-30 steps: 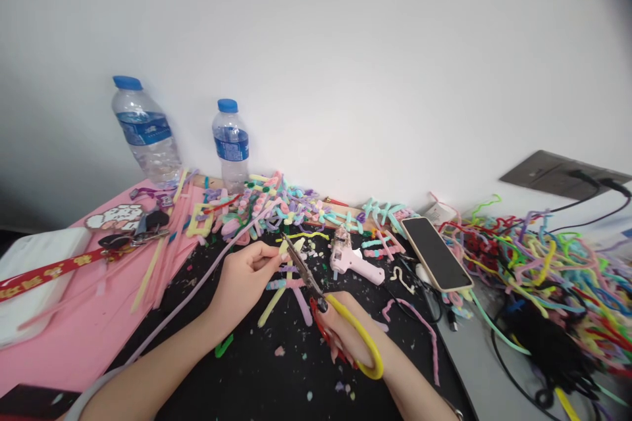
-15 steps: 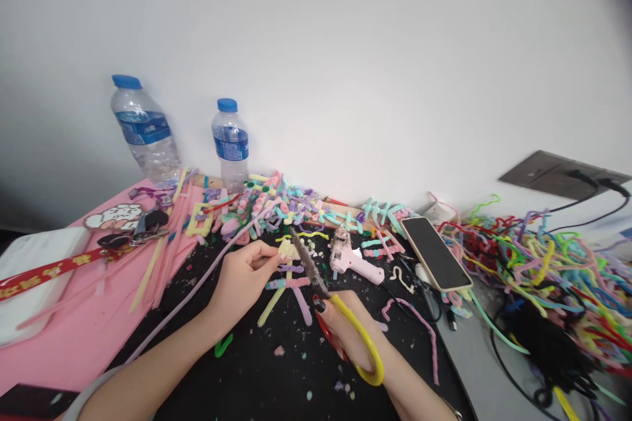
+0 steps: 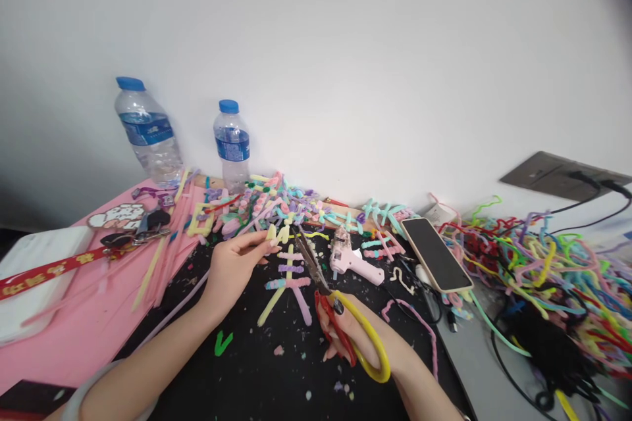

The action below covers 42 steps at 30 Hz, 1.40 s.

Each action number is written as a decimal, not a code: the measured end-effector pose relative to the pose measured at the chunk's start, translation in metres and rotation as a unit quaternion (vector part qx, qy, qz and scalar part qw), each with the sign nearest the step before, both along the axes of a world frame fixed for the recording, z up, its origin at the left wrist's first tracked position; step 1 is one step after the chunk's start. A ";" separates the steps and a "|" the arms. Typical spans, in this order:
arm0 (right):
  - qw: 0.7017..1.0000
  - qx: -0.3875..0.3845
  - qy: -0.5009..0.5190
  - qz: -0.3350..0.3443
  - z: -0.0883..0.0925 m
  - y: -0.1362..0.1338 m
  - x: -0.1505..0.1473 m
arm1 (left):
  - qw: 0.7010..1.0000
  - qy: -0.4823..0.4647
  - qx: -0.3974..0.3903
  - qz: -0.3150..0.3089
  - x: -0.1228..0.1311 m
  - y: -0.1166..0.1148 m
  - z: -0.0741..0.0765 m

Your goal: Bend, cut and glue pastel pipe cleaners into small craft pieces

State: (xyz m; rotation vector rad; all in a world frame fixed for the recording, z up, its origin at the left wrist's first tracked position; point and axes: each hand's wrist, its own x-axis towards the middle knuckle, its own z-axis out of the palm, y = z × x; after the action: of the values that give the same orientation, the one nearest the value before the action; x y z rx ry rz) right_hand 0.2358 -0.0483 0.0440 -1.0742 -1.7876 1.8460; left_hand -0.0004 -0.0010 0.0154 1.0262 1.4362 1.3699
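Note:
Between thumb and fingertips, my left hand (image 3: 234,270) pinches a short bent piece of yellow pipe cleaner (image 3: 277,235). My right hand (image 3: 358,329) is wrapped round scissors (image 3: 323,289) with one yellow and one red handle. The scissor blades point up and left, slightly apart, their tips close to the yellow piece; I cannot tell whether they touch it. Below the blades, on the black table, lies a figure of pipe cleaners (image 3: 288,283): a yellow stem crossed by pink, purple and multicoloured bars, with a yellow and a lilac leg.
A pink glue gun (image 3: 358,266) and a phone (image 3: 436,254) lie to the right, near a large tangle of pipe cleaners (image 3: 543,263). Two water bottles (image 3: 232,145) stand against the wall. Keys (image 3: 141,233) and a white packet (image 3: 49,276) rest on a pink sheet (image 3: 74,342).
My left hand has lifted the yellow piece up and left, off the figure's top. The scissors have opened a little and shifted slightly right. The lilac strand beside my left arm has dropped lower.

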 end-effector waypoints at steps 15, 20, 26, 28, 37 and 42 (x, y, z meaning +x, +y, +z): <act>0.997 -0.049 0.021 -0.057 0.004 -0.005 -0.008 | 0.997 0.028 0.046 -0.051 0.008 -0.009 0.009; 0.992 -0.092 0.067 -0.056 -0.003 -0.002 -0.009 | 0.993 0.066 0.065 -0.078 0.008 -0.009 0.010; 0.986 -0.118 0.105 -0.055 -0.010 0.000 -0.010 | 0.991 0.070 0.071 -0.090 0.007 -0.006 0.008; 0.984 -0.129 0.116 -0.051 -0.009 0.000 -0.011 | 0.993 0.040 0.048 -0.097 0.008 -0.007 0.007; 0.978 -0.149 0.141 -0.035 -0.009 0.001 -0.013 | 0.983 -0.080 -0.041 -0.159 0.012 -0.010 0.009; 0.979 -0.152 0.128 -0.043 -0.007 0.001 -0.014 | 0.988 -0.048 -0.016 -0.145 0.013 -0.010 0.012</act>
State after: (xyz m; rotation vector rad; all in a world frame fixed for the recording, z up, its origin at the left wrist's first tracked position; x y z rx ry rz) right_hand 0.2223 -0.0469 0.0372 -0.9448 -1.3257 2.1409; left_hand 0.0129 -0.0113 0.0272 1.0857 1.1825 1.1643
